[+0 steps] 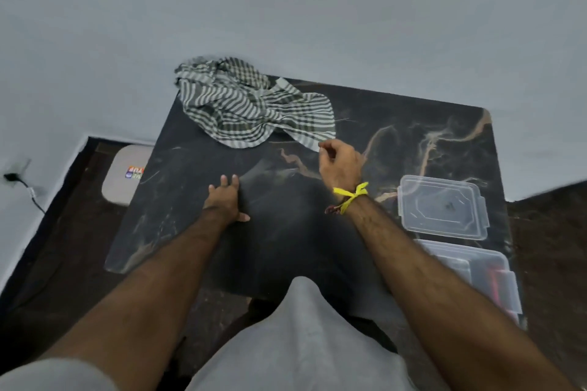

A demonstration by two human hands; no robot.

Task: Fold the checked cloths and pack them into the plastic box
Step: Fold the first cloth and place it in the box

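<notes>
Head view, single frame. Clock directions are taken on the tabletop, 12 o'clock at the far wall, 6 o'clock at the person.

Checked cloth (251,105): a crumpled, unfolded heap at about 11 o'clock on the dark marbled table (397,136). Its far end hangs past the back edge against the wall. One corner trails out toward 1 o'clock of the table centre. Whether the heap is one cloth or several cannot be told.

Right hand (340,165): just at that trailing corner, fingers curled, thumb and forefinger tips brought together at the cloth's edge. It reads as a pinch on the corner, though the contact itself is too small to confirm. Judgement: the corner is the natural handle for dragging the heap to the bare middle of the table, where it can be spread. A yellow thread band (351,195) sits on this wrist.

Left hand (224,200): flat on the table at about 8 o'clock of centre, fingers straight and close together, thumb out to the side, holding nothing. Probably a brace while the other arm reaches, and it is placed to receive the opposite corner.

Plastic box (479,273): clear, at 4 o'clock by the right edge, something reddish visible through it, contents unclear. Its lid (443,206) lies separate just beyond, at 3 o'clock. The box is therefore open and out of the folding area, ready for packing.

Task status, judged: at the start, no fold made yet.

Off the table at 9 o'clock on the floor: a pale rounded object with a sticker (127,173).
</notes>
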